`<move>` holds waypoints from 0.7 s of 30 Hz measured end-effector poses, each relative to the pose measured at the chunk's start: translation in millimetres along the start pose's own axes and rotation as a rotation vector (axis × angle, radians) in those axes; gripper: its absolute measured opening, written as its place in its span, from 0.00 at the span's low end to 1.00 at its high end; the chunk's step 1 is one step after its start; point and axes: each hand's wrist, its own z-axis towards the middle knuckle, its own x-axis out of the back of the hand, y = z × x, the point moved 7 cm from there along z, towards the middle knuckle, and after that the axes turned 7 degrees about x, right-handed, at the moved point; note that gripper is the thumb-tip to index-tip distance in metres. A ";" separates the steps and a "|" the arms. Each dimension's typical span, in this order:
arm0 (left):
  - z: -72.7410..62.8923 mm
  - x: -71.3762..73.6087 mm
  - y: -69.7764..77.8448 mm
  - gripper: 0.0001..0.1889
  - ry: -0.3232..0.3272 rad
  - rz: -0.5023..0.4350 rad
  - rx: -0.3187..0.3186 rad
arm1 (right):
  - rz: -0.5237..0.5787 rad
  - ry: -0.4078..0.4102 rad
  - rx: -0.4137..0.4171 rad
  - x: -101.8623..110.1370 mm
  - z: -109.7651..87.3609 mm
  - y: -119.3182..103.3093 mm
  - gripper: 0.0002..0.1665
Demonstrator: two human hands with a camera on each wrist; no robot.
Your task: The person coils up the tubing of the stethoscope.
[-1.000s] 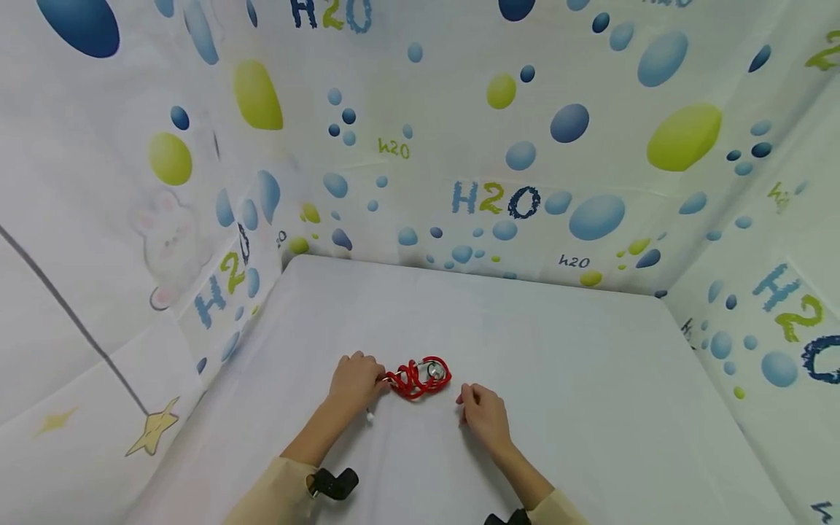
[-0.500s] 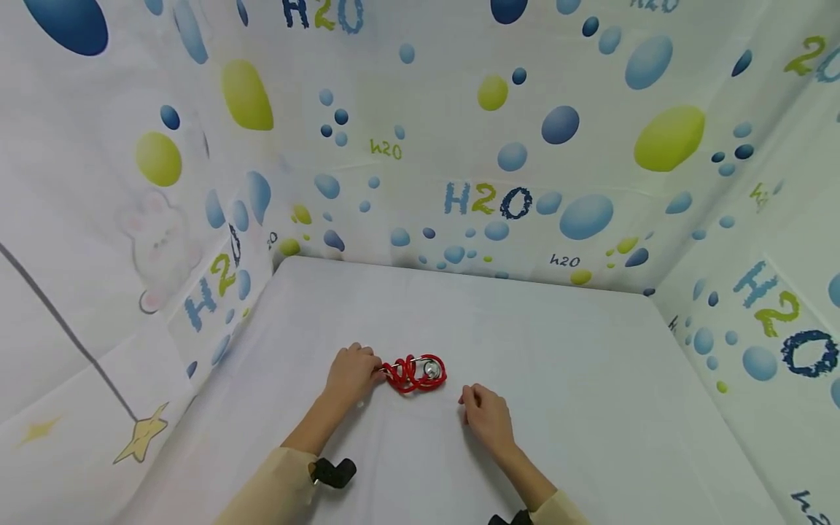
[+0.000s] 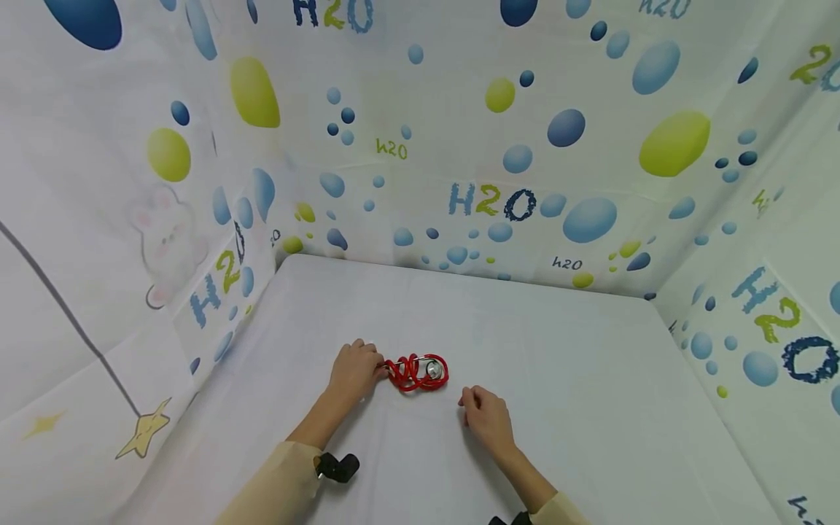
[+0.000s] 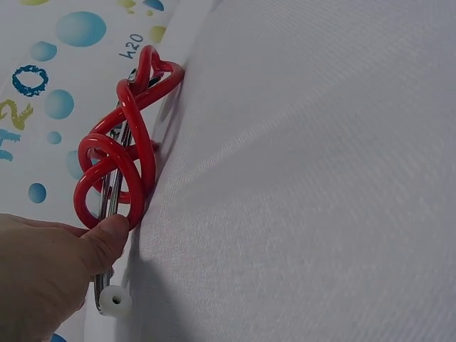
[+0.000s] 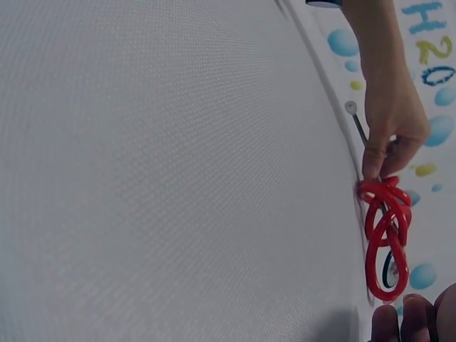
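A stethoscope (image 3: 420, 389) with red tubing lies in a looped bundle on the white table. In the left wrist view, its tubing (image 4: 147, 153) winds around the metal ear tubes. My left hand (image 3: 355, 372) pinches these ear tubes between thumb and fingers at the bundle's left end. One white ear tip (image 4: 115, 301) sticks out past the grip. At the opposite end, the round metal chest piece (image 3: 434, 370) sits inside a loop. My right hand (image 3: 487, 417) rests on the table just right of the bundle, fingers loosely curled, holding nothing.
A white cloth covers the table (image 3: 577, 379). Patterned curtains with bubbles and lettering stand behind it (image 3: 499, 131) and at both sides. Black wrist cameras (image 3: 337, 467) sit at the beige sleeves (image 3: 278, 485).
My left hand has shifted slightly away from me with the bundle, which now lies a little flatter. The ear tip once visible below that hand is mostly hidden in the head view. My right hand stays put.
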 end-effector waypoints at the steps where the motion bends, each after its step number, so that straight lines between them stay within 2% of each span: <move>1: 0.3 0.0 0.5 0.09 0.001 -0.002 0.001 | -0.001 0.001 -0.002 0.6 0.1 0.5 0.17; 7: 2.3 -1.3 1.1 0.09 0.026 -0.017 -0.001 | -0.008 0.003 -0.010 2.0 0.4 2.7 0.17; 21: 1.2 -2.4 0.2 0.10 0.018 -0.010 0.003 | -0.010 -0.002 -0.002 1.8 1.6 3.5 0.17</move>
